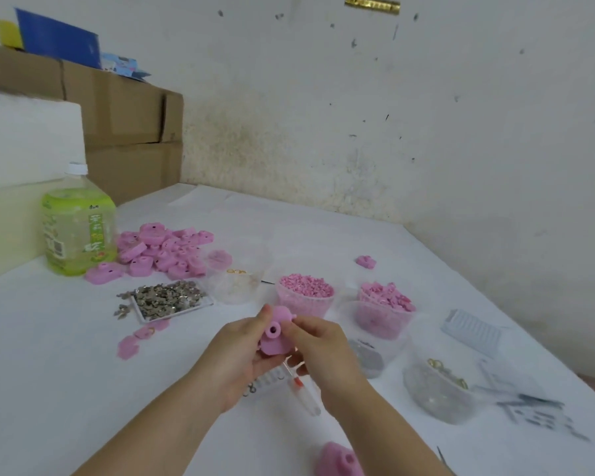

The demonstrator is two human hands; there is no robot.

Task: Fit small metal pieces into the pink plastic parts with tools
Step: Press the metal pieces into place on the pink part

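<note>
A pink plastic part with a round hole is held up over the middle of the white table. My left hand grips it from the left and below. My right hand pinches its upper right edge, and a clear-handled tool with an orange band hangs beneath that hand. A flat tray of small metal pieces lies to the left. A heap of pink parts sits further back.
A green-labelled bottle stands at the left by cardboard boxes. Clear tubs of pink pellets and pink bits stand behind the hands. A clear bowl with brass rings and grey packets lie at the right. Another pink part lies near the front edge.
</note>
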